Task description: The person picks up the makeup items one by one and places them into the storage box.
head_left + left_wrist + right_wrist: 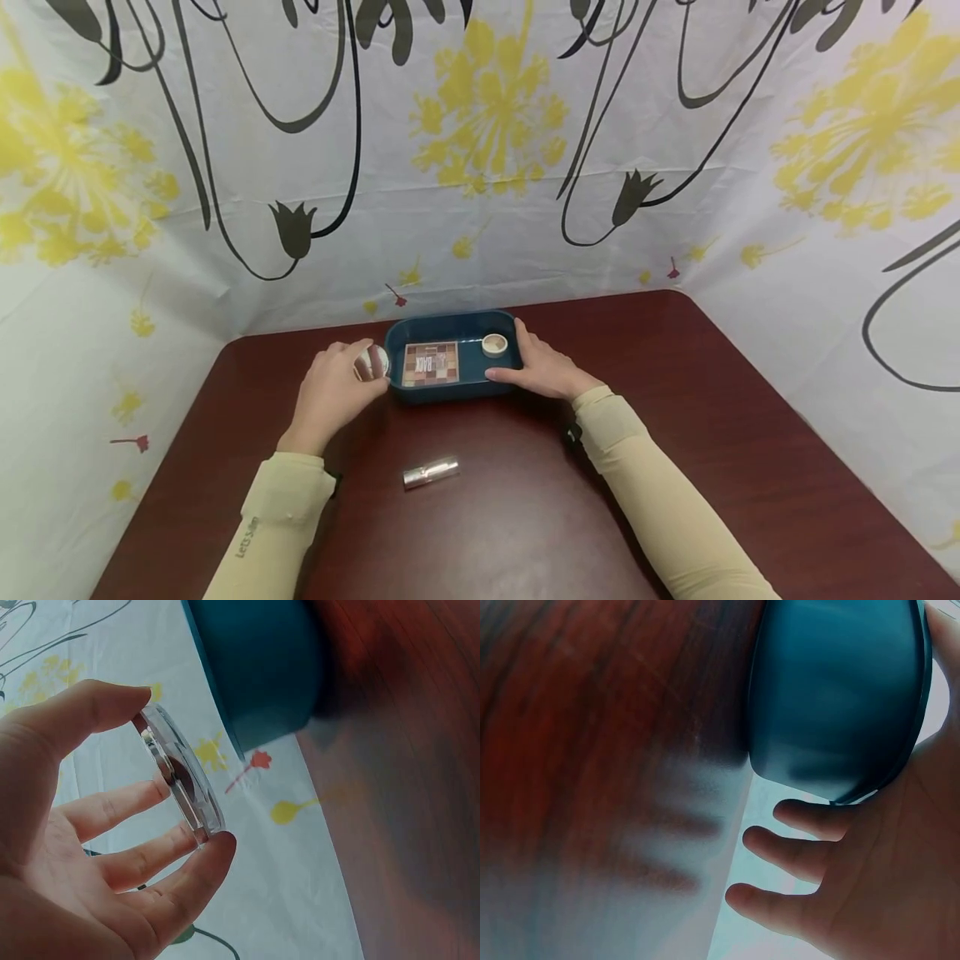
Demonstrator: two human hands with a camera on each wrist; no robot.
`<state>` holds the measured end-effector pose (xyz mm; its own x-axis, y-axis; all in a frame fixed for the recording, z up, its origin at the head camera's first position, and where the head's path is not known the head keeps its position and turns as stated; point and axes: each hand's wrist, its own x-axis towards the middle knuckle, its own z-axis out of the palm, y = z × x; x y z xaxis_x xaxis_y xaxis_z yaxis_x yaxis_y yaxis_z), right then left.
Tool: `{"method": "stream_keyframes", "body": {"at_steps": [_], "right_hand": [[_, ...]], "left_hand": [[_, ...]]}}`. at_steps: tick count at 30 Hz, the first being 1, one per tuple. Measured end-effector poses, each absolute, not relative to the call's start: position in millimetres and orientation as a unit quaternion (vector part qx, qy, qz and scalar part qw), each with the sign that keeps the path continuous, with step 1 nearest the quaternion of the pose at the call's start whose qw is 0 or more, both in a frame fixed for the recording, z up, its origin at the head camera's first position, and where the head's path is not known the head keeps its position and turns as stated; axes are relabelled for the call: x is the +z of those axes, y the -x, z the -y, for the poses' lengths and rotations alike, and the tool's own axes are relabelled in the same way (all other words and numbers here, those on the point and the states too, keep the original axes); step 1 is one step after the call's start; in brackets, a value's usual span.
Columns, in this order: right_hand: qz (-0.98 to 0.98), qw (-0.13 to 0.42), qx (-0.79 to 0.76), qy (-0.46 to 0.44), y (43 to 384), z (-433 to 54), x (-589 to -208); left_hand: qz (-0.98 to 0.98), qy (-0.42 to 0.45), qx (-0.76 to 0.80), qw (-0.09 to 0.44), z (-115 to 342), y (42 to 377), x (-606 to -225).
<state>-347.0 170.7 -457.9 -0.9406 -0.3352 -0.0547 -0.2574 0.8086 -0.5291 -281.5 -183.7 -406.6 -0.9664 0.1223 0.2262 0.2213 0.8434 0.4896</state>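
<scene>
My left hand (337, 385) pinches a round, clear-cased makeup compact (184, 769) by its edge, thumb on one side and fingertips on the other. The compact stands on edge just outside the left end of a blue tray (412, 395). At the tray's right end, my right hand (546, 367) holds the rim, with the thumb over the inside and the fingers outside. Three of those fingers (791, 855) stretch out straight in the right wrist view. Inside the tray lie a square eyeshadow palette (431, 364) on the left and a small round pot (494, 345) at the right.
A shiny silver tube (431, 472), like a lipstick, lies on the dark red wooden table (495, 533) in front of the tray. Behind the table's far edge hangs a white cloth (480, 250) with yellow and grey flowers, which also covers both sides.
</scene>
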Motion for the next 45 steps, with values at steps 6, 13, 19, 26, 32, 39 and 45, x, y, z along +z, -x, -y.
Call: {"method": "stream_keyframes", "body": {"at_steps": [6, 13, 19, 26, 32, 39, 45], "right_hand": [[-0.944, 0.086, -0.278, 0.154, 342, -167, -463], [-0.945, 0.082, -0.276, 0.154, 342, -166, -465], [-0.945, 0.087, -0.276, 0.150, 343, -167, -465], [-0.946, 0.083, -0.275, 0.151, 346, -170, -464], [-0.947, 0.079, -0.273, 0.150, 347, -172, -460], [-0.949, 0.070, -0.270, 0.149, 349, -173, -457], [-0.949, 0.073, -0.267, 0.152, 351, -170, -458]], "left_hand": [[0.952, 0.096, -0.272, 0.097, 174, 279, -415], [0.947, 0.102, -0.290, 0.095, 161, 280, -416], [0.944, 0.110, -0.298, 0.091, 150, 286, -414], [0.942, 0.127, -0.299, 0.089, 132, 299, -411], [0.946, 0.145, -0.280, 0.078, 117, 312, -409], [0.953, 0.200, -0.222, 0.049, 100, 331, -409], [0.956, 0.227, -0.186, 0.024, 92, 345, -412]]}}
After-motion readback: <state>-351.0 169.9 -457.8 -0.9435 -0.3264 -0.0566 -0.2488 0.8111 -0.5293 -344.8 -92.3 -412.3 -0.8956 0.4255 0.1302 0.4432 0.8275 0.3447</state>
